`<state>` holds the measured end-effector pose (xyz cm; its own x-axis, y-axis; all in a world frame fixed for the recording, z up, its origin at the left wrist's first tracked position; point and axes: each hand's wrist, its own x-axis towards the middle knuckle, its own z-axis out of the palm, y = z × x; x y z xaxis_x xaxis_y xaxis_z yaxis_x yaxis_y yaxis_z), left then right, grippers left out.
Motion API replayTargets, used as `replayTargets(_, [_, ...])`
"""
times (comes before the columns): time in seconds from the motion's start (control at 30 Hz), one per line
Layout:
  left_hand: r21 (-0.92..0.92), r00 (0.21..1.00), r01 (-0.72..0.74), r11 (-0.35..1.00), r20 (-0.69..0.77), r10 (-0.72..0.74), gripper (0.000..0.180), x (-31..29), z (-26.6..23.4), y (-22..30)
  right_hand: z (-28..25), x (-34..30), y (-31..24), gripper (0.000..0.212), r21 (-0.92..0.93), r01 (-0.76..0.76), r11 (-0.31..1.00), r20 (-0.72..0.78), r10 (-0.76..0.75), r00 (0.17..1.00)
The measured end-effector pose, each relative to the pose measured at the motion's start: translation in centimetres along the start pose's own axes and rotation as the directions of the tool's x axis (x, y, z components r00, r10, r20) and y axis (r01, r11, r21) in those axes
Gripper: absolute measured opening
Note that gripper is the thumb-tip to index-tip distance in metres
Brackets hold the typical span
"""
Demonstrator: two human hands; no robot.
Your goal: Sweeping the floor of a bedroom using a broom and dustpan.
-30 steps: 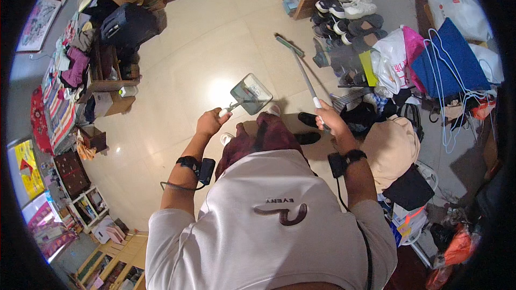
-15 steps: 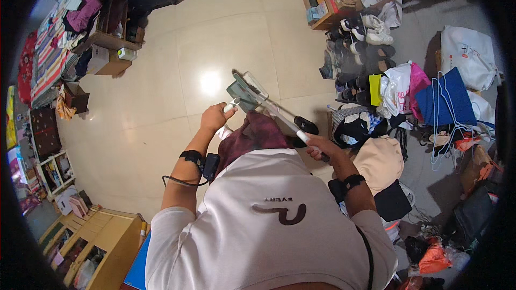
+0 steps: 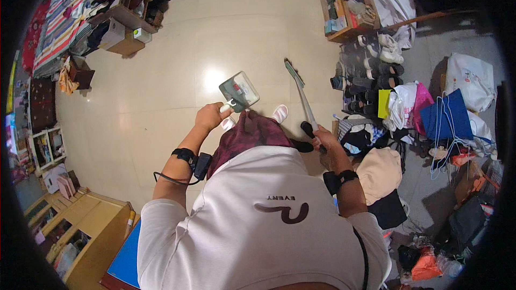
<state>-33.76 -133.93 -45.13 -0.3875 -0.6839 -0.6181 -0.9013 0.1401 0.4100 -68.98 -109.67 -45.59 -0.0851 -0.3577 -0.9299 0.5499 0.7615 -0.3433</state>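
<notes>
My left hand (image 3: 210, 116) is closed round the short white handle of a dustpan (image 3: 231, 90). The pan is grey-green, squarish and held in front of my legs, with something pale in it that I cannot make out. In my right hand (image 3: 325, 144) is the grey handle of a broom (image 3: 306, 103). It points away from me, its narrow green head with dark bristles at the far end, near the floor; whether it touches is unclear. A wide gap separates the broom head from the dustpan. My feet in pale sandals (image 3: 280, 113) show just beyond the dark red cloth at my waist.
Pale tiles cover the floor (image 3: 161, 70). Rows of shoes (image 3: 371, 67) and a wooden shelf (image 3: 344, 32) stand on the right, with bags and a beige cloth bundle (image 3: 379, 169) nearer me. A bed with striped bedding (image 3: 64, 21) and a wooden cabinet (image 3: 94, 231) line the left.
The broom head has left the dustpan and swung to the right. The dustpan has turned, so its inside now shows. My view has shifted slightly.
</notes>
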Motion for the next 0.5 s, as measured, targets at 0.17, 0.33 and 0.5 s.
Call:
replayTargets(0.17, [-0.048, 0.999, -0.037, 0.998, -0.041, 0.035, 0.051, -0.7, 0.3, -2.5, 4.3, -0.8, 1.3, 0.034, -0.011, -0.208, 0.978, 0.016, 0.208, 0.978])
replayTargets(0.33, [-0.106, 0.999, -0.009, 0.994, -0.049, 0.004, 0.050, -1.3, 0.6, -4.4, 7.0, -4.8, 0.3, 0.041, -0.071, -0.294, 0.953, 0.148, 0.301, 0.942])
replayTargets(0.5, [-0.065, 0.999, 0.022, 0.998, -0.024, -0.023, 0.050, -3.2, -0.7, -6.4, 5.9, -5.6, -2.1, 0.049, -0.100, -0.227, 0.969, 0.217, 0.244, 0.945])
